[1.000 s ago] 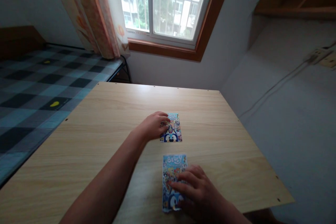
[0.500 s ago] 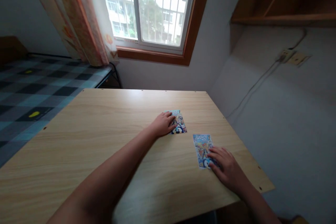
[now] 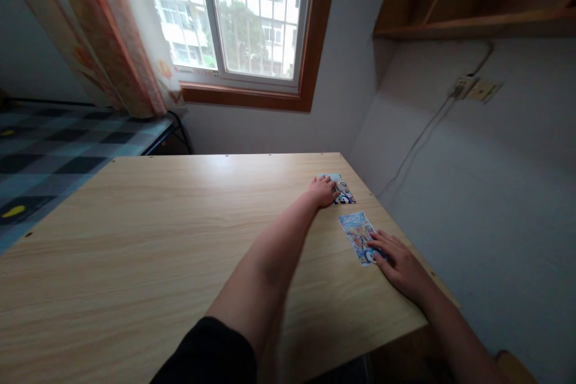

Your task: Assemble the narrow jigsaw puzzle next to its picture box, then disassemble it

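Two colourful printed cards lie flat on a light wooden table (image 3: pixel 148 240). My left hand (image 3: pixel 323 191) rests with fingers spread on the left side of the farther card (image 3: pixel 345 192), close to the table's far right corner. Nearer to me, the second card (image 3: pixel 357 234) shows a blue top with white lettering and a penguin-like figure at the bottom. My right hand (image 3: pixel 400 264) lies open with its fingertips on that card's lower right edge. The hands cover part of each print.
A wall with a socket (image 3: pixel 477 89) and a hanging cable runs along the table's right side. Above it is a wooden shelf (image 3: pixel 468 25). A checked bed (image 3: pixel 76 144) stands at the left, and a window (image 3: pixel 256 24) with a curtain (image 3: pixel 108 36) is behind.
My left hand has slid the farther card away and to the right across the table. The nearer card and my right hand have shifted slightly farther off. The camera view has turned a little.
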{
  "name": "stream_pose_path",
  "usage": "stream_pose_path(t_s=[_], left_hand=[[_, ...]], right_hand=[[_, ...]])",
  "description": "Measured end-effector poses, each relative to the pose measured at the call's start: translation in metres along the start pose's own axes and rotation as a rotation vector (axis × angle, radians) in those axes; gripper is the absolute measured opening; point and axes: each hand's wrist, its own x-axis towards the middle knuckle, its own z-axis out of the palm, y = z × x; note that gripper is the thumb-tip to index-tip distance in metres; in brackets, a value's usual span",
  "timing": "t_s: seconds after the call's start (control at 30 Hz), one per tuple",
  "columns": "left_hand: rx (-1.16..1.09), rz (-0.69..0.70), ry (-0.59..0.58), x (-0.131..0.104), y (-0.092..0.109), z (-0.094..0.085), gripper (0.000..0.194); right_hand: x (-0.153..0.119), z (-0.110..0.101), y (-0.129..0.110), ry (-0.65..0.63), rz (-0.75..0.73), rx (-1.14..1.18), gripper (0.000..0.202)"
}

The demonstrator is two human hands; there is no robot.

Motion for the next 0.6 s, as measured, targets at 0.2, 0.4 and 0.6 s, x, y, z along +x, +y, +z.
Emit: stream_pose_path(t_s=[0.2, 0.4, 0.6], left_hand=[[-0.038, -0.125, 0.043, 0.007, 0.006, 0.003, 0.062], [-0.05, -0.233, 0.088, -0.039, -0.033, -0.026, 0.071], [0.178, -0.48, 0.101, -0.15, -0.127, -0.07, 0.071]], right_hand=[[0.005, -0.002, 0.008, 0.031, -0.004, -0.039, 0.036], [0.002, -0.002, 0.002, 0.143, -0.061, -0.143, 0.035], [-0.003, 0.006, -0.047, 0.097, -0.349, -0.202, 0.032]])
